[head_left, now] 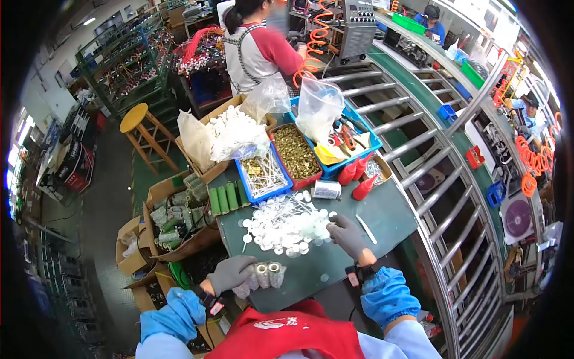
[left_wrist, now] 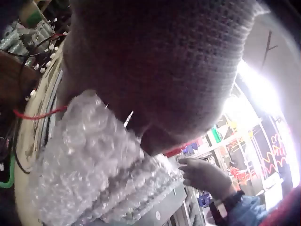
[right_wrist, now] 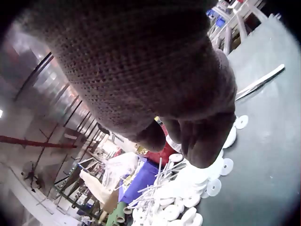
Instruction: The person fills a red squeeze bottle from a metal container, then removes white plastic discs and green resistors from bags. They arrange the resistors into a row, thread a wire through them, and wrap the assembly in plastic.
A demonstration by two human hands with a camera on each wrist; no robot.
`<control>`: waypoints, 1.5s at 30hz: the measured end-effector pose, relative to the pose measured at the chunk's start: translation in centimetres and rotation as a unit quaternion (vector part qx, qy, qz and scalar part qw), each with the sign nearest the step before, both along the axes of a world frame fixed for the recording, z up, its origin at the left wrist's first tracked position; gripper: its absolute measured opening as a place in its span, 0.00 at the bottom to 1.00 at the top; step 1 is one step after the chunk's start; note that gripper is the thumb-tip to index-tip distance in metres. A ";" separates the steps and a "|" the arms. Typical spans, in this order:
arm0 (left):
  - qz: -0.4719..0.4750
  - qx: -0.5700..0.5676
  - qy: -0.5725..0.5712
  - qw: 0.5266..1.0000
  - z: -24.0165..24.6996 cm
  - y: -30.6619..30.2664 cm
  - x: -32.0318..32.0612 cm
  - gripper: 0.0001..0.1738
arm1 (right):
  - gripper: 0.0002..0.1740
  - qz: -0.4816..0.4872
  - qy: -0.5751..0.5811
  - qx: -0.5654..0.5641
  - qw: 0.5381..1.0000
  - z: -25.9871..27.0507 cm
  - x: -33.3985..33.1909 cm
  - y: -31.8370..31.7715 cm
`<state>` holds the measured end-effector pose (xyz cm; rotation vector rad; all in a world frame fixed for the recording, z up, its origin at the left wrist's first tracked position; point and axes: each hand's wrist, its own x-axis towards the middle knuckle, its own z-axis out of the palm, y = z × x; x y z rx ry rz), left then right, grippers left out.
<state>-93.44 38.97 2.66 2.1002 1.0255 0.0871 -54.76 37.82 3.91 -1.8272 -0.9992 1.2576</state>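
Note:
My gloved left hand (head_left: 232,274) grips a bundle of tubes in bubble wrap (head_left: 267,276) at the table's near edge. Two round tube ends face up in the head view. Close in the left wrist view, the crinkled bubble wrap (left_wrist: 89,165) lies under the gloved fingers. My gloved right hand (head_left: 347,236) reaches the right side of a heap of white plastic discs (head_left: 275,230), some with thin stems. In the right wrist view its thumb stands apart from the bent fingers (right_wrist: 207,146), right over the discs (right_wrist: 181,202). The undersides of its fingertips are hidden.
Green cylinders (head_left: 223,199) stand left of the heap. Behind it are a blue tray of stems (head_left: 263,173), a tray of brass parts (head_left: 296,152) and red bottles (head_left: 363,188). A white strip (head_left: 366,230) lies at right, beside a metal roller conveyor (head_left: 430,191). Another person (head_left: 257,48) stands beyond.

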 end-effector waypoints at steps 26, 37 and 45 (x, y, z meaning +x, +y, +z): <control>0.238 0.175 -0.003 0.955 5.9 6.9 4.9 0.28 | 0.11 0.170 -0.181 0.269 0.931 26.8 6.5 34.6; 0.341 0.296 -0.244 0.858 13.4 24.6 16.8 0.31 | 0.26 0.447 -0.018 0.205 0.870 29.6 -2.6 26.4; 0.438 0.076 -0.351 0.824 9.2 20.4 9.6 0.15 | 0.20 0.269 -0.289 0.084 0.915 17.5 12.5 36.4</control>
